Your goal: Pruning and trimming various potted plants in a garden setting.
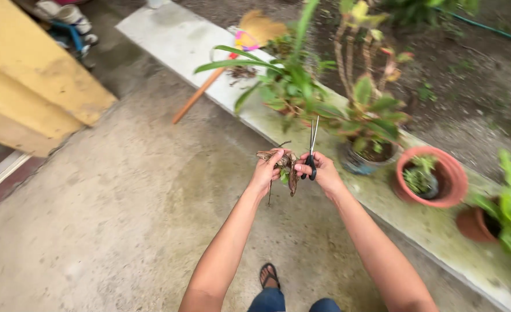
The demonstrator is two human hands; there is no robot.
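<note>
My two forearms are bare, with no sleeves or wristbands. Low in the frame I see blue denim knees [293, 301] and one dark flip-flop sandal [269, 275] on my foot.

Soft, even daylight with no hard shadows or glare; the edges bend with wide-angle distortion, slightly blurred.

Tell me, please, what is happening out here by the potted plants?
A person stands on a concrete yard beside a low ledge lined with potted plants. Their left hand holds a bunch of dry brown leaves, while the right hand holds black-handled scissors, blades pointing up and nearly closed. An orange pot and a broom sit on the ledge.
</note>
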